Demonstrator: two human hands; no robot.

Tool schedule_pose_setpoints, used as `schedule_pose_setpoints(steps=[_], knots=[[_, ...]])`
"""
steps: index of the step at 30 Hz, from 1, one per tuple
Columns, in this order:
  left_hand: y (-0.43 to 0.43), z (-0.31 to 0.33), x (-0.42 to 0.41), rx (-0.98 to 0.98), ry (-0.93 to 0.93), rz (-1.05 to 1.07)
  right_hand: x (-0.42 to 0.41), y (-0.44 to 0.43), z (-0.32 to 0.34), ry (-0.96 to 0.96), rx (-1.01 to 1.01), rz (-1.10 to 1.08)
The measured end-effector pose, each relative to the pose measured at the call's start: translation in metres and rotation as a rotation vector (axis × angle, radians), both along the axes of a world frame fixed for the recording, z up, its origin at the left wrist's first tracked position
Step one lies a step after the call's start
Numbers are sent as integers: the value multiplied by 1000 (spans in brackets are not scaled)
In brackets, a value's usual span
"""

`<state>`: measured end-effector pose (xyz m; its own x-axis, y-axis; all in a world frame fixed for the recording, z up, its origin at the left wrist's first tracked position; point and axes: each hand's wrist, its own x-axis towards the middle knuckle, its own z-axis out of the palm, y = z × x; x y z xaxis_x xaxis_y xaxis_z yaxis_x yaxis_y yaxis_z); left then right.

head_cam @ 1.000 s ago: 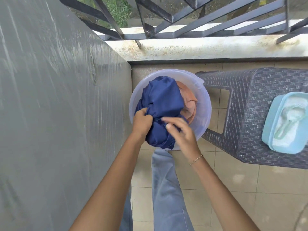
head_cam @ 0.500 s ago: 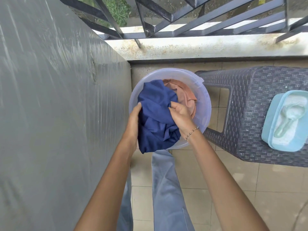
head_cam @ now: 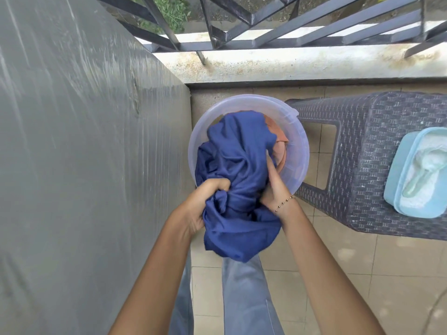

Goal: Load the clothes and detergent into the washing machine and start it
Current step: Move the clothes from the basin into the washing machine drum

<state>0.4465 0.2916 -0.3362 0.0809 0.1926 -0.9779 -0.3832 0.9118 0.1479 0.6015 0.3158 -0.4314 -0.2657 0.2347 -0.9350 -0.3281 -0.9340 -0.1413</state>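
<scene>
Narrow tiled floor [head_cam: 338, 274] between grey wall [head_cam: 84, 165] and stool [head_cam: 362, 165], left fingers [head_cam: 217, 186], right fingers [head_cam: 271, 170] clutching blue cloth [head_cam: 237, 160]

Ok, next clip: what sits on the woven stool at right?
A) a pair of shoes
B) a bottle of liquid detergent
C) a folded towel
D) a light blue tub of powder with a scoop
D: a light blue tub holding white powder and a scoop rests on the dark woven stool.

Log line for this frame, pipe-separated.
left grip: holds blue garment | right grip: holds blue garment | basin: orange cloth inside | detergent tub: open, on stool
</scene>
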Motion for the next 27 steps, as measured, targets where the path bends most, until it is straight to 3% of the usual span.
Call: schedule_pose_setpoints(steps=[2,4,6,9,11,14,19,21,23,25,27], knots=[[3,8,1,-35,-112,-39,-4,6,4,-1,-37,-61],[8,14,-2,-17,-112,-69,-5,11,1,-215,74,-47],[9,9,-9,9,41,-31,-3,17,3,-484,228,-32],[8,-4,-18,50,400,-29,4,23,19,-651,356,2],[4,-16,-20,116,522,-150,4,20,25,-768,452,115],[9,-19,-14,265,637,-291,-7,-1,33,-905,789,381],[31,-27,1,129,260,-275,-37,-39,57,-706,1295,691],[33,-30,4,166,291,-303,-35,-44,61,-602,1250,682],[35,-30,2,155,323,-191,-28,-28,63,-454,914,409],[33,-24,-2,167,283,-65,-15,-4,49,-430,569,141],[27,-8,-4,194,184,-115,-3,18,33,-445,506,133]])
